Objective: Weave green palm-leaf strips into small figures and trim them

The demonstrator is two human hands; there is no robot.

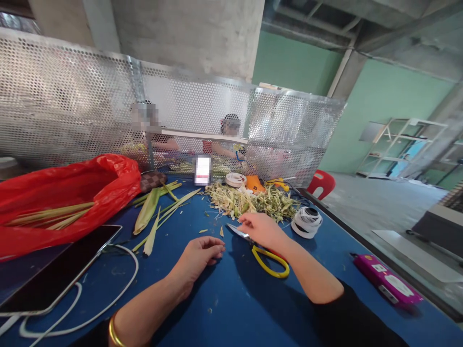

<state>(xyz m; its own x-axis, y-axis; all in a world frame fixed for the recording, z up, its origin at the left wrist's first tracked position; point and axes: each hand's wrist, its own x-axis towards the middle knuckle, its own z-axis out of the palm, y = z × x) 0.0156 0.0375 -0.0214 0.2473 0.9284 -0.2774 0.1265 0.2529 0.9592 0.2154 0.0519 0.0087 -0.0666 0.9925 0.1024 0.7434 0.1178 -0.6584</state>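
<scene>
My left hand (200, 256) is over the middle of the blue table (224, 308), its fingers curled and pressed together; whether something small is between them is too small to tell. My right hand (262, 229) reaches over the scissors (270, 262), which have yellow handles and lie with their blades pointing left. Its fingers bend down beside the pile of pale green plant scraps (253, 198), and the fingertips are partly hidden. Small leaf bits (222, 231) lie between the hands. Long green husks (150, 212) rest on the table to the left.
At left are a red plastic bag (68, 193), a tablet (61, 270) and its white cable (135, 270). A white string roll (306, 222) and a purple box (387, 279) stand right. Behind a perforated metal screen (195, 103), two people sit.
</scene>
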